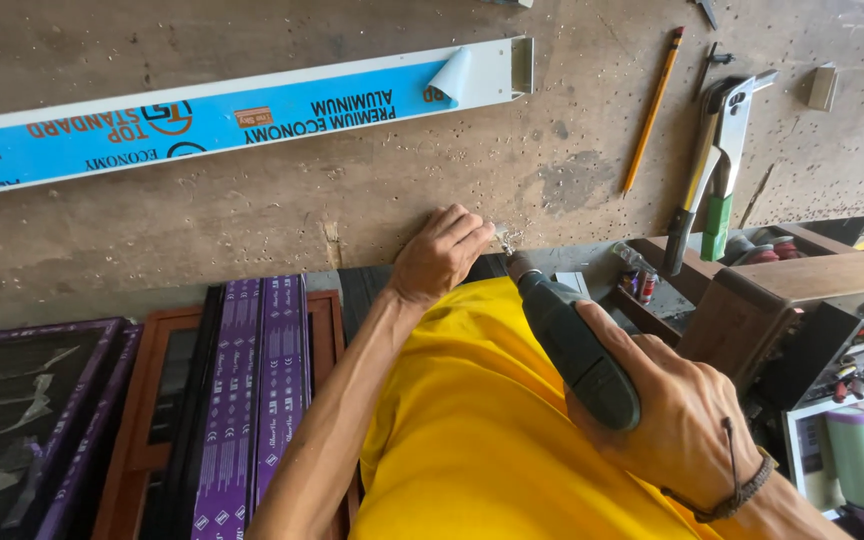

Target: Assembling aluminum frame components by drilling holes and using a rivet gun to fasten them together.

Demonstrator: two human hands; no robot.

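1. The right hand (pixel 687 415) is wrapped closed around a dark green power drill (pixel 572 345), gripping its body from the side

2. The drill's long axis runs from the lower right up towards the upper left, its chuck and bit ending at a small metal piece (pixel 504 238) at the near edge of the desk (pixel 372 190)

3. The left hand (pixel 442 255) is curled shut at that same edge, its fingers pinching or steadying the small piece; the piece is too small to tell its exact shape

4. So the piece lies just beyond the drill tip and touching the left hand's fingertips; the left hand is the nearer one, while the right hand sits well back along the tool

5. Farther up the desk, well apart from both hands, lies a long aluminium profile (pixel 252 115) with blue protective film, stretched from left to right

6. To the right of it lie a yellow pencil (pixel 652 110) and a hand riveter (pixel 712 150) with a green grip

7. Below the desk edge, at the left, purple-wrapped frame strips (pixel 252 400) stand beside a brown wooden frame
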